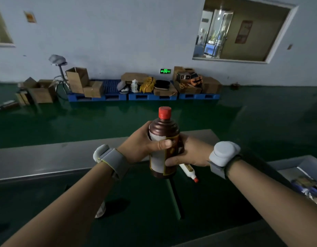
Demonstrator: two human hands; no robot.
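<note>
**A:** Where is the bottle [164, 130]?
**B:** In the air in front of the person, above the near edge of the grey bench [47, 157]. It stands almost upright, with its red cap [164, 112] on top, toward the far wall [118, 41].
**A:** Who holds it?
**B:** Both hands. The left hand [138, 147] wraps the upper body from the left, its thumb laid across the white label [156, 164]. The right hand [191, 152] grasps the lower part from the right, its thumb on the front near the bottom.
**A:** So neither hand is released?
**B:** Neither. Each is curled round the bottle. Both wrists carry grey bands [112, 160].
**A:** Is anything else close by?
**B:** A small white tube [188, 172] with a red tip shows just below the right hand, slanting down to the right. What it lies on cannot be told. At the near right is a grey tray [296, 162] with blurred things inside.
**A:** And farther off?
**B:** Blue pallets [150, 97] sit on the green floor [261, 122] along the far wall, loaded with cardboard boxes [77, 79]. A stool [59, 68] stands at their left end, and a green sign [165, 71] glows on the wall above them.
</note>
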